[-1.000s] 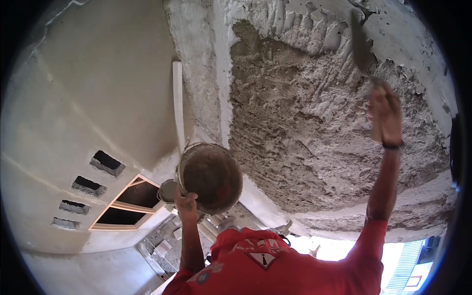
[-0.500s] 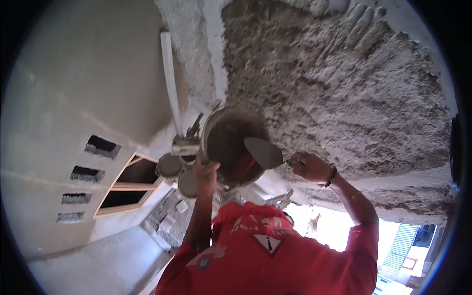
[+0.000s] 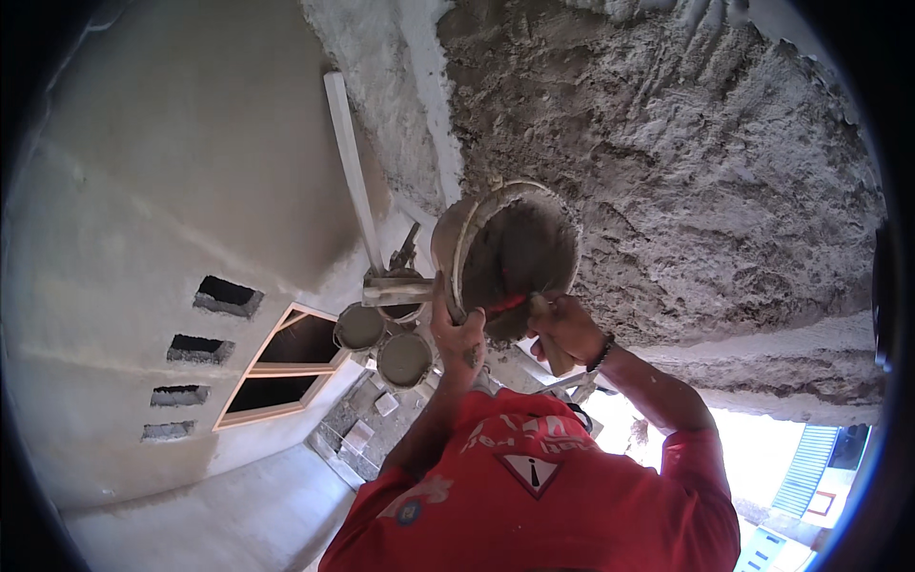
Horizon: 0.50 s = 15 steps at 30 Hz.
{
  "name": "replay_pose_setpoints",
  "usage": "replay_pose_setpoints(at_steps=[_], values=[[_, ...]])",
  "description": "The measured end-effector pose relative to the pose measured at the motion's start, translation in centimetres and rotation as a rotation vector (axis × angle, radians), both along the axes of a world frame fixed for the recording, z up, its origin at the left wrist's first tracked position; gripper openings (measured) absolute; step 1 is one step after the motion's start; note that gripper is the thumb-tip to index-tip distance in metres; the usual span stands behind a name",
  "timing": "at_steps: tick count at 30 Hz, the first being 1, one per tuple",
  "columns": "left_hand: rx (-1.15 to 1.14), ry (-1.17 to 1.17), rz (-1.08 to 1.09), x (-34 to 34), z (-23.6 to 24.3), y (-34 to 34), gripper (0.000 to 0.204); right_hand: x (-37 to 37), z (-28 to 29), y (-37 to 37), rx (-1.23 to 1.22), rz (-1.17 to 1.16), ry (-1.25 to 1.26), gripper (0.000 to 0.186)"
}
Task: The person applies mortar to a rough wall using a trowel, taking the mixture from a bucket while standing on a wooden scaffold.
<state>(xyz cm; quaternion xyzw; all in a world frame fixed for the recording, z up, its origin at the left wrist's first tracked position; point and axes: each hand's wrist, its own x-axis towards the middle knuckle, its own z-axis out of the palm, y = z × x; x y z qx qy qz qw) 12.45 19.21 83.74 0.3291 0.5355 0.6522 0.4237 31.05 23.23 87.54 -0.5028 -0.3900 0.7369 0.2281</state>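
My left hand (image 3: 459, 334) is closed round the near left rim of a mortar-smeared bucket (image 3: 444, 234), which is tilted so its mouth shows. Wet grey mortar (image 3: 534, 238) coats its inside. At the bucket's near right side, my right hand (image 3: 575, 332) is wrapped round the handle of a trowel (image 3: 556, 357). The trowel's blade reaches into the bucket and is mostly lost against the dark mortar. A patch of red shows inside, beside the blade.
Rough, partly plastered wall (image 3: 686, 191) rises close on the right. Several mortar-filled buckets (image 3: 405, 360) stand below, by a wooden beam (image 3: 398, 292). A long pale batten (image 3: 353, 172) leans at the left wall, which has a wooden window frame (image 3: 286, 367). Rubble blocks (image 3: 358, 437) lie on the floor.
The trowel blade, earlier in plain sight over the bucket's right rim, has gone into the bucket. My right hand has come closer to my left. The bucket sits further right in view.
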Motion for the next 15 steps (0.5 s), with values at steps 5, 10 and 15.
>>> replay_pose_setpoints(at_steps=[5, 10, 15], values=[[-0.022, 0.037, 0.056, 1.0, -0.5, 0.1, 0.064, -1.7, -3.3, 2.2, 0.163, 0.018, -0.144, 0.037], [-0.013, 0.123, 0.029, -1.7, 1.8, 1.4, 0.046, 0.0, -3.4, 3.6, 1.113, 0.33, -0.688, 0.042], [0.107, 0.135, -0.087, -5.1, 3.9, 2.3, 0.043, 0.3, 0.2, 7.2, 1.387, 0.759, -0.989, 0.046]])
